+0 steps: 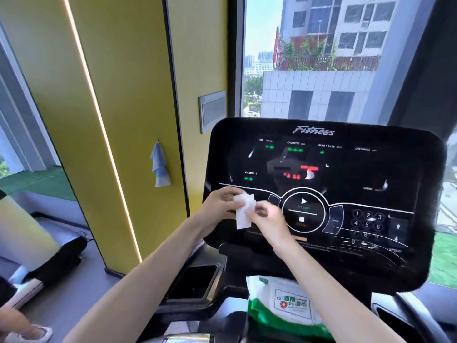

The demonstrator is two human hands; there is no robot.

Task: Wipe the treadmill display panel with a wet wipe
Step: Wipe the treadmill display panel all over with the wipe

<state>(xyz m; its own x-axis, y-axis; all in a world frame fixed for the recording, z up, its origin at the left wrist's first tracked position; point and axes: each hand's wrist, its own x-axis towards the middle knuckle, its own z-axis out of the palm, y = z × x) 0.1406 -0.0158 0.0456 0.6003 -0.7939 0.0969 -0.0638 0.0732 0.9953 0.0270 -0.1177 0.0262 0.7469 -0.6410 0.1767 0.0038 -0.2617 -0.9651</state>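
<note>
The treadmill display panel [346, 169] stands directly ahead, tilted back, its long axis running left to right. Most of its face lies above and to the right of my 2 hands, which are in front of its lower left corner. The wipe pack [284, 303] lies below the panel, partly under my right forearm. My left hand [220, 206] pinches the wet wipe [243, 211] near its top; my right hand [267, 219] pinches its right edge. The wipe hangs between them, long axis near vertical. Contact with the panel: cannot tell. Judgement: the right hand is nearer the panel centre, so the stroke should run rightward.
</note>
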